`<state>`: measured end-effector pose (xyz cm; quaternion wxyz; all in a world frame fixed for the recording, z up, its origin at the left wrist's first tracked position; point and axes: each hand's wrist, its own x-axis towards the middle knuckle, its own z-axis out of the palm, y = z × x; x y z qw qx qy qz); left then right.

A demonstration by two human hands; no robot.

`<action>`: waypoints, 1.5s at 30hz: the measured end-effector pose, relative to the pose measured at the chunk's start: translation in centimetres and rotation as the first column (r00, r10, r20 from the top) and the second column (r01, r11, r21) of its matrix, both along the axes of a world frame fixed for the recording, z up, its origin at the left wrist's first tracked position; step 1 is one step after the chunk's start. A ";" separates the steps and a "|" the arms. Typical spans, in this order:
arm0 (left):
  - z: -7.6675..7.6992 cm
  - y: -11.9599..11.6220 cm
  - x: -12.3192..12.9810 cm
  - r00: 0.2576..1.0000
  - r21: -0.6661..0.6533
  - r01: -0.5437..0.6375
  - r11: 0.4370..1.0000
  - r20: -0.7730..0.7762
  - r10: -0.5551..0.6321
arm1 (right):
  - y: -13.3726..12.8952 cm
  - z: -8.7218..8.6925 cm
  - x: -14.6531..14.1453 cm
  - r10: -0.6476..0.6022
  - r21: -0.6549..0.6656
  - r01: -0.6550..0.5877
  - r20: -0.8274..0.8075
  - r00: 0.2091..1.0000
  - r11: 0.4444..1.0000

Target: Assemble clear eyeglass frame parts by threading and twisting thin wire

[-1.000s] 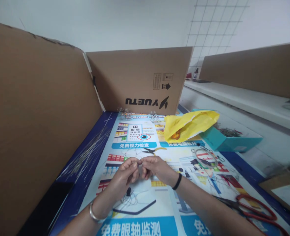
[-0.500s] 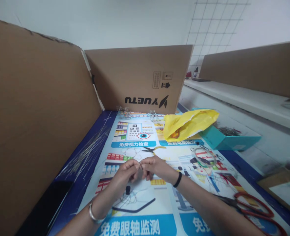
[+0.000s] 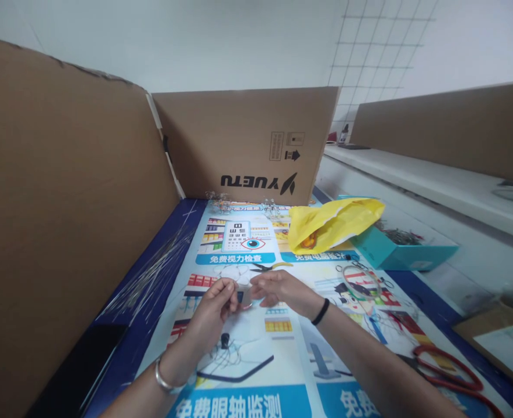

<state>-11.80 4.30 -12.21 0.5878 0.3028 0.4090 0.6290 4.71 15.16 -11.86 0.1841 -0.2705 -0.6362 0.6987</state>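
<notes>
My left hand (image 3: 217, 305) is closed in a pinch over the middle of the printed mat. A thin pale wire (image 3: 246, 307), hard to make out, curves out from its fingertips. Just to the right, my right hand (image 3: 285, 291) points its loosely stretched fingers toward the left one, with a small gap between them and no object visible in them. Beyond the hands lie pliers (image 3: 278, 266) with yellow handles. Below my left hand are a tangle of thin wire (image 3: 228, 354), a small black piece (image 3: 225, 339) and a dark curved strip (image 3: 239, 377).
Long straight wires (image 3: 152, 276) lie at the left, above a black flat object (image 3: 80, 368). At the right are a yellow bag (image 3: 337, 223), a teal box (image 3: 413, 255) of wire pieces, a wire coil (image 3: 361, 281) and red-handled scissors (image 3: 450, 366). Cardboard panels (image 3: 239, 133) stand behind and left.
The fingertips of both hands were together; now they are apart. My right hand has moved slightly right and its fingers have loosened, while my left hand has shifted slightly left, still pinching.
</notes>
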 end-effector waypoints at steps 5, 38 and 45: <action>0.0 0.0 -0.1 1.000 0.003 -0.014 1.000 0.027 0.013 | 2.1 0.2 1.8 -0.329 0.814 -0.114 0.352 0.876 0.569; -0.2 0.2 0.3 0.993 0.033 0.115 0.993 0.008 -0.116 | -1.3 -2.0 -0.4 -0.078 0.793 -0.023 0.089 0.993 0.609; -0.1 0.2 0.3 0.995 0.032 0.103 0.994 -0.004 -0.103 | -1.2 -2.0 -0.3 -0.105 0.818 -0.016 0.093 0.990 0.575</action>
